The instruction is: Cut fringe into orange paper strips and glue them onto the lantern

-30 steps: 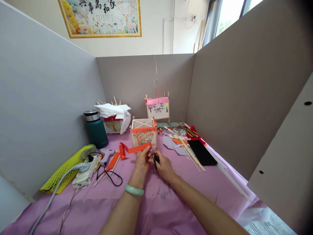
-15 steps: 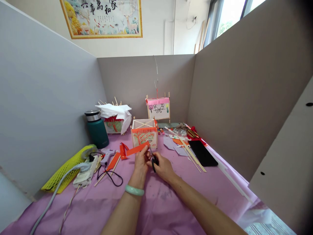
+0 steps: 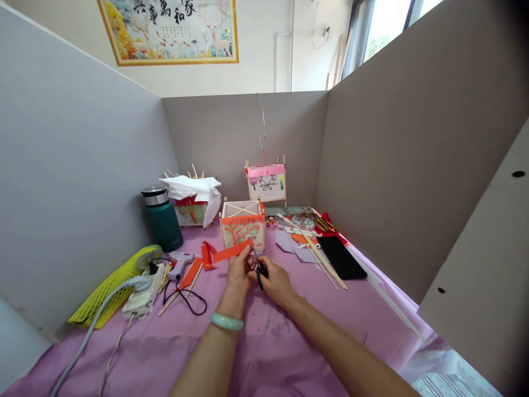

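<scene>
Centre frame: the left hand [image 3: 238, 274] pinches one flat orange paper strip [image 3: 232, 251]; the right hand [image 3: 278, 282] grips one black-handled scissors [image 3: 263, 269].

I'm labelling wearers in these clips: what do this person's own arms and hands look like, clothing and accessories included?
The left hand and right hand wear no gloves, and no sleeves show. A rounded, pale green bangle circles the left wrist; nothing worn shows on the right wrist.
</scene>
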Action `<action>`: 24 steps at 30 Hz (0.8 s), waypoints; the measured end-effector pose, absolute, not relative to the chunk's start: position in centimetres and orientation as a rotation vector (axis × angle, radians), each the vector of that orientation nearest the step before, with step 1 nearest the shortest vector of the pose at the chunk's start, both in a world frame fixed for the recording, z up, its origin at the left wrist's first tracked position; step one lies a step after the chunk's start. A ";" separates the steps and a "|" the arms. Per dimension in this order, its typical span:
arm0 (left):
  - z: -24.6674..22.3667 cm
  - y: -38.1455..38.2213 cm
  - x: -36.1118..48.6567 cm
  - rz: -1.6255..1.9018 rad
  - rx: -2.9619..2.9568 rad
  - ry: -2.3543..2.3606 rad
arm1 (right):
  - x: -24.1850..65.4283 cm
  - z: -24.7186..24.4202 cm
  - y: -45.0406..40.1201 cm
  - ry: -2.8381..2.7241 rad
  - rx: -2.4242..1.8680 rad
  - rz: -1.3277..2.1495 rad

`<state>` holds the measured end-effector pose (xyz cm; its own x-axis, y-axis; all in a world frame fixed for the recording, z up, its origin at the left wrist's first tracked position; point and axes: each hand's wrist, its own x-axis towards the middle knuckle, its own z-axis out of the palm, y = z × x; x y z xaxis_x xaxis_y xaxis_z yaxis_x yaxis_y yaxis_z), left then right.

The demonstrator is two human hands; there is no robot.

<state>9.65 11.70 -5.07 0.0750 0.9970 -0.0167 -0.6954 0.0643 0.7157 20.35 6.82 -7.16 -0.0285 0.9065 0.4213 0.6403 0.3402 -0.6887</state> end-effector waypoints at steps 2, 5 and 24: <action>-5.0 11.6 9.6 1.394 0.631 0.613 | 20.4 -7.1 6.8 -1.748 -1.383 0.393; -4.9 11.4 9.6 1.386 0.649 0.615 | 20.4 -7.1 6.8 -1.750 -1.379 0.386; -4.8 11.4 9.6 1.431 0.610 0.593 | 20.6 -7.7 7.3 -1.762 -1.389 0.354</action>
